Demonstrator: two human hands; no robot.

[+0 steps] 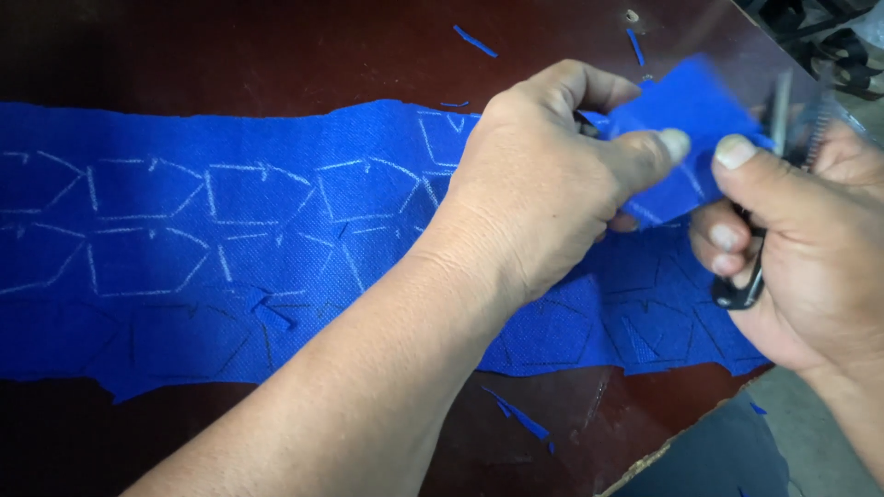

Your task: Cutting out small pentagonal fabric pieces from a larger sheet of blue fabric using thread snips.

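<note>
1. So, the left hand (543, 184) is closed in a pinch on a small blue fabric piece (686, 124), thumb on top and the other fingers curled underneath it, holding it up off the table.
2. The right hand (801, 248) is wrapped around a pair of scissors (764, 202). Its fingers are through the black handle down low, and its thumb presses against the edge of that same small piece, right next to the left thumb.
3. The scissor blades stick up past the right thumb, just to the right of the small piece. They're motion-blurred, so I can't tell if they're open or shut, or whether they're actually biting the cloth.
4. Under both hands is a long blue cloth strip (230, 248) lying flat. It runs out well to the left of the left forearm and ends below the right hand.
5. The strip has white chalk outlines (166, 198) drawn on the stretch to the left of the left hand, repeated pointed shapes in rows. There are darker outlines along the near edge under the left wrist and under the right hand.
6. All of it sits on a dark reddish-brown table (276, 46).
7. Thin blue scraps (474, 40) lie on the table beyond the left hand, and a few more sit on the near side below the left forearm.
</note>
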